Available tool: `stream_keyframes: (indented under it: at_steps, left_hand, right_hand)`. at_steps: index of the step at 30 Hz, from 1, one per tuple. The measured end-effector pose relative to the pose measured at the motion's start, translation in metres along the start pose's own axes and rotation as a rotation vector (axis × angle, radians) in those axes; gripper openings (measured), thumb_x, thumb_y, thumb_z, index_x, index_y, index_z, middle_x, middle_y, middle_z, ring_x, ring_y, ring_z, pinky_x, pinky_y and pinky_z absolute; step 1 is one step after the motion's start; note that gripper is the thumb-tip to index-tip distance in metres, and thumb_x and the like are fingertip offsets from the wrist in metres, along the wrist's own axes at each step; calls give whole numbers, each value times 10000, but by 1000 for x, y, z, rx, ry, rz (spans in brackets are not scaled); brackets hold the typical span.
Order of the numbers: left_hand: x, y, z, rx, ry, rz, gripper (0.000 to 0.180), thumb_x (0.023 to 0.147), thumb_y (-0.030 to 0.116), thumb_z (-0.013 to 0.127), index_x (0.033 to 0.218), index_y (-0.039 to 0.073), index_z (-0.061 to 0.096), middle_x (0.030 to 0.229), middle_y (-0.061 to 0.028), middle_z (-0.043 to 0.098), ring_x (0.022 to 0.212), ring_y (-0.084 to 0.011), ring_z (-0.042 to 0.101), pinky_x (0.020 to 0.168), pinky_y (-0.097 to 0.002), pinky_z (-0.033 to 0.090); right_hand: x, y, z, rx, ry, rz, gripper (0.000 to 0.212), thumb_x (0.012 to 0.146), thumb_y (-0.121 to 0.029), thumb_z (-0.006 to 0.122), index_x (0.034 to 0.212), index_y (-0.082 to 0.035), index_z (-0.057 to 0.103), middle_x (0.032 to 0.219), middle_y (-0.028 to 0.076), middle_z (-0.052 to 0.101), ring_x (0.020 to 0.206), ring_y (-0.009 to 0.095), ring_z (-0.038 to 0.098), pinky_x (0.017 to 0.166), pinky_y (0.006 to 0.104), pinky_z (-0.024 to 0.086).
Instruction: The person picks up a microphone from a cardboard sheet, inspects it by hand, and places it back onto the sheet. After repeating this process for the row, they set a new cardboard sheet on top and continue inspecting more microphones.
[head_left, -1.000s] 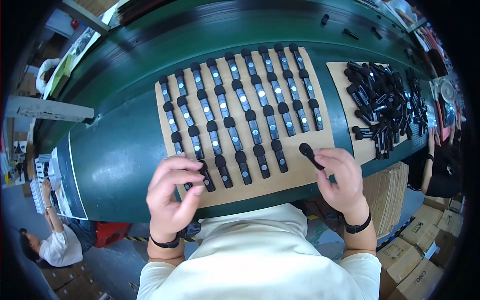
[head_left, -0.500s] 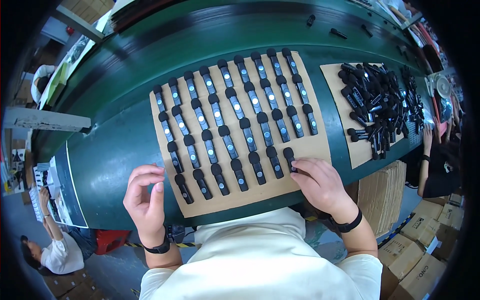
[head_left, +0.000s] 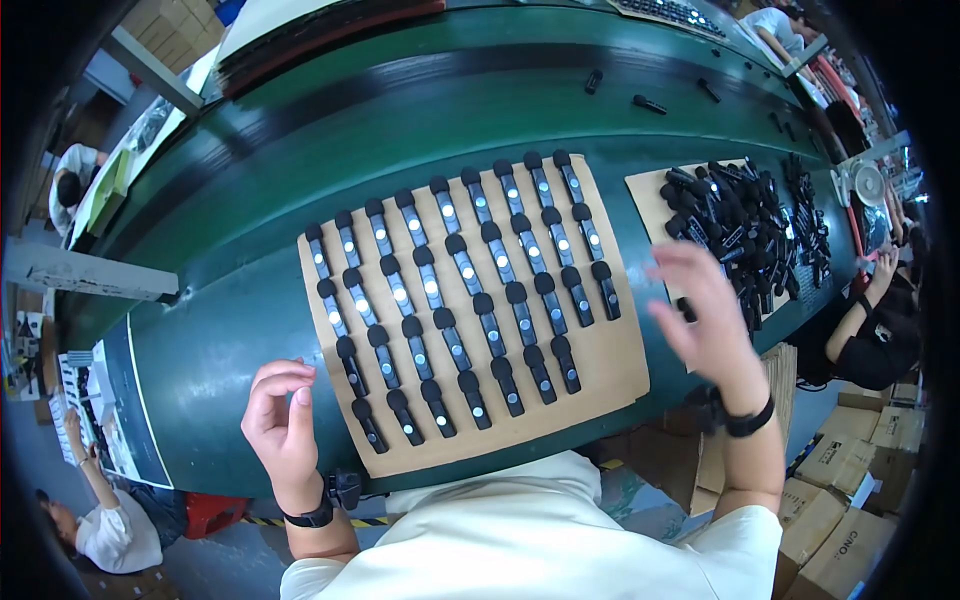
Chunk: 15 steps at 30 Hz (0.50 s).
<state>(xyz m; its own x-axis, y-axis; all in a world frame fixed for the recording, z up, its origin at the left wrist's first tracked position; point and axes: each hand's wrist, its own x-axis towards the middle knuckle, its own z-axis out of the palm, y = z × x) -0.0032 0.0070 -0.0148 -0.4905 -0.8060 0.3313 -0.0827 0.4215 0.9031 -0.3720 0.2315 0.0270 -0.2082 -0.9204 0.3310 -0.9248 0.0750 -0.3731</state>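
Small black microphones [head_left: 464, 265] with rounded foam-like heads lie in rows on a cardboard sheet [head_left: 612, 370] in front of me. Each has a pale round spot on its body. My right hand [head_left: 708, 315] is over the gap between this sheet and a heaped pile of similar microphones [head_left: 740, 215] on the right; its fingers are spread and nothing shows in them. My left hand [head_left: 280, 420] hovers beside the sheet's near left corner, loosely curled, thumb apart from the fingers, holding nothing.
The pile rests on a second cardboard sheet [head_left: 648, 200]. Several loose microphones lie on the far part of the green table [head_left: 230, 330]. A metal post [head_left: 90, 258] juts in at left. Cartons [head_left: 835, 455] stand at lower right. Other people work at both sides.
My right hand has let go of the last microphone in the nearest row and moved right toward the pile, fingers opening. My left hand stays near the sheet's corner. The view has shifted.
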Motion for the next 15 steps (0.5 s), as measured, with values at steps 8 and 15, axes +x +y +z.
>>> stream_keyframes:
  at_steps: [8, 15]
  left_hand:
    - [10, -4, -5, 35, 40, -7, 26, 871, -26, 598, 890, -12, 609, 956, -122, 629, 919, -208, 589, 898, -349, 465]
    - [13, 0, -11, 50, 109, -38, 31, 872, -39, 587, 882, -14, 603, 946, -125, 625, 910, -206, 587, 873, -329, 463]
  right_hand:
    - [111, 135, 16, 11, -5, 313, 339, 839, -95, 680, 1156, -24, 583, 1149, 146, 595, 1075, 298, 590, 932, 372, 478]
    - [176, 225, 61, -414, -54, 507, 297, 868, -108, 590, 1161, -59, 575, 1187, 172, 586, 1131, 389, 564, 975, 443, 464]
